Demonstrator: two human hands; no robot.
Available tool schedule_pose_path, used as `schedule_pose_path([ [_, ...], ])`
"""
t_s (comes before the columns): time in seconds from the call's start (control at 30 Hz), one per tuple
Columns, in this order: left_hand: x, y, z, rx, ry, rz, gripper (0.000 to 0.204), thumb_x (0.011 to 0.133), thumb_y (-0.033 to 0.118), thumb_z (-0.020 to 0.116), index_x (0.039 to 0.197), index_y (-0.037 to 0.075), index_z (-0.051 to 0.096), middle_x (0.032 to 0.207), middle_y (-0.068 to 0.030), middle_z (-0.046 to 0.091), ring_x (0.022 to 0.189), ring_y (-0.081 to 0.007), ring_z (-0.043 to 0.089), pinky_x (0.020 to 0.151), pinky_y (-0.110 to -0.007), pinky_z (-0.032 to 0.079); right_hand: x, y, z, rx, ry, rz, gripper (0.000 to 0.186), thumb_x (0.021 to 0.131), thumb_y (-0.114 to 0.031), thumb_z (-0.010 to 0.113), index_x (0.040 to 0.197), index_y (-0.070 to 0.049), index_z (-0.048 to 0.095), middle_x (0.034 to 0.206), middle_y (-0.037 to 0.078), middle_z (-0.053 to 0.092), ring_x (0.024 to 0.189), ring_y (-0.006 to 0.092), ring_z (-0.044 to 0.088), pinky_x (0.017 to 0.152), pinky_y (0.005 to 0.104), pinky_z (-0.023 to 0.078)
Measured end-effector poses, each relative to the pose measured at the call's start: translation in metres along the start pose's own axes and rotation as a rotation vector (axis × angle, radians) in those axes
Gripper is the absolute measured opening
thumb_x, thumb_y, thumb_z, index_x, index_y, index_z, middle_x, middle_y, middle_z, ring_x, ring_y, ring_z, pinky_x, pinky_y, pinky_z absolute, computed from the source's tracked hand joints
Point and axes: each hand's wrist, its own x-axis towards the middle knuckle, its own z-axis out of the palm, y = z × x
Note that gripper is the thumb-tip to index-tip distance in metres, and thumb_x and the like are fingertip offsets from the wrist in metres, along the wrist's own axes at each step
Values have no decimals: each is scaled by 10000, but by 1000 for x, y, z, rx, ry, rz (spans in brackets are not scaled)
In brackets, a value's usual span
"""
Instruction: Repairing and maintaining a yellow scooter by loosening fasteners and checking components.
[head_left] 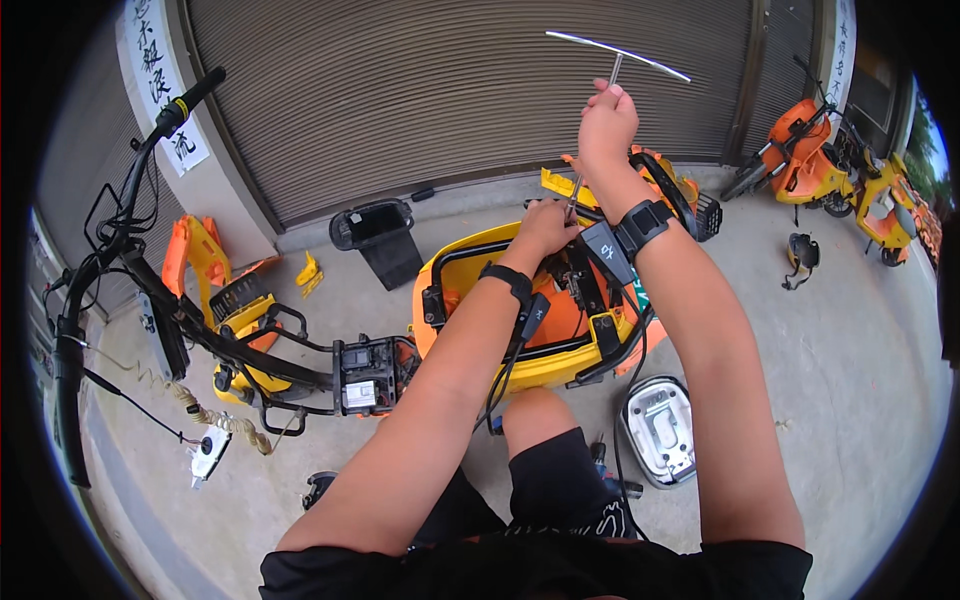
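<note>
My right hand (608, 125) is closed around the shaft of a T-handle wrench (619, 56), just under its silver crossbar, and holds it raised and tilted. My left hand (545, 230) has its fingers closed about the lower end of that shaft. Below them lies the rear of a yellow and orange scooter body (470, 243), with black frame parts and cables showing in its opening. My left hand hides the wrench's tip, so I cannot tell what it touches. Straps with dark box-shaped units are on both wrists.
A black bin-like box (385, 245) stands by the brown shutter (450, 90). Black handlebars (135, 220) rise at the left, joined to the scooter frame. A light scooter seat (658, 432) lies near my right knee. Orange and yellow scooters (810, 170) stand back right, near a helmet (801, 255).
</note>
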Motion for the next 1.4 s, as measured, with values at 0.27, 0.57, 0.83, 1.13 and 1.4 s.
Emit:
schedule_pose_path([
  [0.27, 1, 1, -4, -41, -58, -16, 324, 751, 343, 774, 959, 112, 681, 1021, -130, 646, 1006, -330, 548, 890, -407, 443, -9, -118, -27, 225, -158, -22, 278, 1024, -206, 379, 1115, 5, 536, 748, -4, 480, 605, 71, 410, 486, 221, 325],
  [0.57, 15, 32, -39, -374, 377, -249, 312, 907, 281, 640, 977, -17, 581, 940, -189, 660, 860, -337, 656, 756, -418, 502, -77, -222, -118, 15, -231, 68, 322, 999, -386, 502, 951, -68, 527, 696, -39, 367, 555, 51, 345, 430, 196, 246],
  [0.83, -191, 4, -214, -1338, -41, -132, 189, 1006, 204, 489, 980, 34, 569, 823, -17, 585, 678, -102, 559, 583, -213, 432, -105, -227, -221, -257, -310, 210, 352, 1028, -412, 410, 814, -132, 411, 632, -47, 281, 480, 29, 270, 403, 185, 185],
  [1.13, -611, -121, -114, -1305, 570, -1359, 257, 1009, 282, 463, 849, 99, 545, 631, 45, 461, 534, -92, 434, 481, -234, 341, -195, -174, -306, -454, -549, 480, 351, 1017, -383, 453, 774, -137, 395, 598, -55, 265, 435, 20, 264, 360, 187, 159],
  [1.4, -822, -206, 42, -831, 887, -1779, 192, 927, 197, 506, 924, 25, 592, 859, -102, 616, 654, -227, 619, 490, -323, 485, -215, -158, -293, -547, -521, 542, 364, 1005, -405, 481, 783, -120, 432, 585, -66, 259, 434, 23, 261, 374, 189, 175],
])
